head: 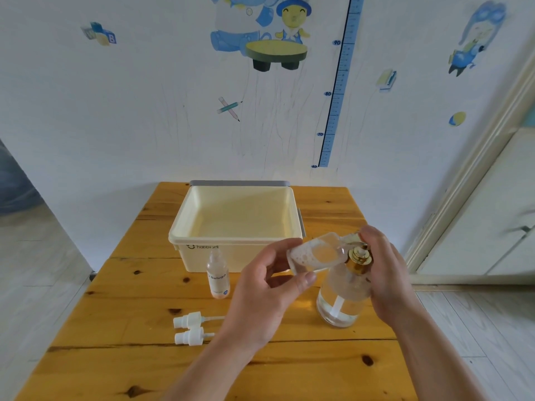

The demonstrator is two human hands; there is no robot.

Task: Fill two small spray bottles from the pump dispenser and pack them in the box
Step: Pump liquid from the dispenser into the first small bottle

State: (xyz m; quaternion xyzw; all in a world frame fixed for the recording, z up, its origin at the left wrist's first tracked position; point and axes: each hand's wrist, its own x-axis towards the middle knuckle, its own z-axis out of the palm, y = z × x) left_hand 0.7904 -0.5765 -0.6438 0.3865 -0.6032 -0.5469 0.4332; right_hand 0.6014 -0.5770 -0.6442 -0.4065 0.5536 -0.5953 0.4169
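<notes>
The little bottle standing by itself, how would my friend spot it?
Find the cream box on the wooden table. Right in front of its near wall stands the little bottle. Unlike the tilted bottle in the left hand, it is upright and untouched, with a printed label.

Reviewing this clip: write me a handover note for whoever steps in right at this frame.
Left hand: holds the tilted spray bottle, its mouth at the pump spout; bubbly liquid shows inside.
Right hand: wraps the pump dispenser, fingers over the pump head.
Standing spray bottle: upright and uncapped in front of the box; its fill level is unclear.
Spray heads: both lie loose on the table.
Done: both bottles are open, filling is under way.
Left: finish filling, screw on both heads, and pack both bottles in the box, which holds nothing yet.
</notes>
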